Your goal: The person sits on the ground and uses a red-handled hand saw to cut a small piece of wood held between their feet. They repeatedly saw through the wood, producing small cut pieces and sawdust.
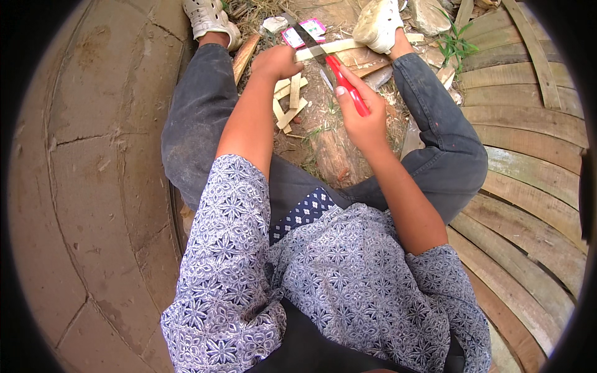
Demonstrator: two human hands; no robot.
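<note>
In my right hand (362, 112) is the red handle of a long, narrow, dark-bladed tool (311, 42); whether it is a knife or a saw I cannot tell. Its blade points away and to the left, crossing a pale wooden strip (339, 46). My left hand (274, 62) is closed at the strip's left end, its fingertips mostly hidden. Toward me from that hand lie several short cut wood pieces (290, 102) on the dirt. Just beyond the blade is a pink and white packet (304, 32).
A brown cracked wall or slab (106, 161) runs along my left. Curved wooden slats (528, 140) line the right side. My feet wear pale clogs (377, 23). Between my legs lies a log (336, 155); stones (430, 17) and a grass tuft (456, 45) are ahead.
</note>
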